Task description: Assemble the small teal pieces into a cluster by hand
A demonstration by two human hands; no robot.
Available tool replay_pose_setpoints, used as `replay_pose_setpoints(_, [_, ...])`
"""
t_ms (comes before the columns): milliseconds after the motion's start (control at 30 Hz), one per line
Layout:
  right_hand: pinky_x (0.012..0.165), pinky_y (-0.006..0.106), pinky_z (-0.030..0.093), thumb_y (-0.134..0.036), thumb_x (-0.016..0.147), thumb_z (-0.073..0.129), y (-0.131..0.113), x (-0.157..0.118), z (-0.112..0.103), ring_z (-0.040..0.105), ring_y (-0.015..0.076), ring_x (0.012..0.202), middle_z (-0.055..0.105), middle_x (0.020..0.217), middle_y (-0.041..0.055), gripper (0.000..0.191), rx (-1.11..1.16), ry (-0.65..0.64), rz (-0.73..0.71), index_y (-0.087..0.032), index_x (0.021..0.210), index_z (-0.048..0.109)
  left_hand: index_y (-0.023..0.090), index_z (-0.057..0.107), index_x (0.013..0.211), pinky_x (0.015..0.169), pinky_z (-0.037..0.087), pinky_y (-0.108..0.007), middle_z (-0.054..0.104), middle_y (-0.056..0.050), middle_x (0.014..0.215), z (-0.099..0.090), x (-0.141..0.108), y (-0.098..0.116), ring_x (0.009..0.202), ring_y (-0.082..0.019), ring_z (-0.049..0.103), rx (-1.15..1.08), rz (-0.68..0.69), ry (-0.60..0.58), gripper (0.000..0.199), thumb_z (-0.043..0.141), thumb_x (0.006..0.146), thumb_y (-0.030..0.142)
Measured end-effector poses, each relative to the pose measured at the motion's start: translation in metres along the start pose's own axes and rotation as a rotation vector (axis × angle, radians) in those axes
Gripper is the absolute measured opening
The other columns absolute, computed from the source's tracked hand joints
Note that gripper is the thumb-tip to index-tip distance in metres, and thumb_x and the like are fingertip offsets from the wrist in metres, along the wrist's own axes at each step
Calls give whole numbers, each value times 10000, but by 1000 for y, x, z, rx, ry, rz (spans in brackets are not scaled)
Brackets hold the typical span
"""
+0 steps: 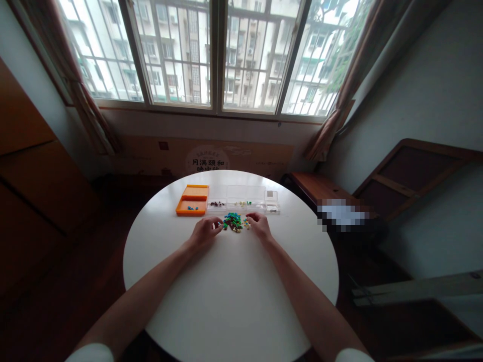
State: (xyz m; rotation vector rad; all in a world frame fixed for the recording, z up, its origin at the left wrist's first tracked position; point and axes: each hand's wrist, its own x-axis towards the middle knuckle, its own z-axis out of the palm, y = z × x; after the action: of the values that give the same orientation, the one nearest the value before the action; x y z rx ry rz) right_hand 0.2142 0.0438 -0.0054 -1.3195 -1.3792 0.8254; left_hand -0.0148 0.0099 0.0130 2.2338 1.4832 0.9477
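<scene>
A small heap of tiny green, blue, brown and yellow pieces (233, 220) lies on the white round table (234, 291); they look like little building bricks, too small to be sure. At the heap's left edge is my left hand (207, 230), its fingers curled together at the tips. My right hand (259, 226) is at the right edge, thumb and fingers bent close together beside several loose yellow pieces (247, 224). What either hand pinches, if anything, is too small to make out. Behind the left hand stands an open orange box (180, 206) holding several blue pieces (192, 208).
Beyond the heap, an open clear plastic case (245, 192) holds dark pieces (217, 203) and pale and green pieces (242, 203). A smaller clear box (274, 198) adjoins it on the right. A wooden bench (313, 186) stands right of the table, below the windows.
</scene>
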Motion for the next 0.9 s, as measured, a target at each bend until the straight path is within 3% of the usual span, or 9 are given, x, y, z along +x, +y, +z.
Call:
replay_pose_setpoints(333, [631, 264, 458, -266, 661, 545, 2, -1, 4, 604, 154, 649, 678, 722, 48, 219, -75, -4, -53, -141, 784, 675, 243, 656, 998, 550, 366, -198, 635, 19, 700, -2, -1, 1, 590, -112, 551, 35, -54, -28, 262, 569, 755, 291])
replay_pose_setpoints(700, [614, 252, 451, -254, 689, 523, -8, -2, -1, 594, 147, 640, 675, 723, 52, 219, -132, 6, -75, -135, 791, 676, 200, 678, 801, 555, 356, -206, 634, -3, 714, -1, 1, 0, 608, -117, 535, 65, -13, -4, 162, 557, 769, 302])
replay_pose_setpoints(900, [552, 223, 417, -186, 663, 567, -21, -6, -14, 554, 117, 542, 641, 622, 8, 126, -272, -120, -139, -173, 718, 680, 205, 679, 795, 555, 361, -213, 640, -7, 726, -1, 0, 2, 622, -125, 538, 54, -5, -9, 162, 556, 772, 308])
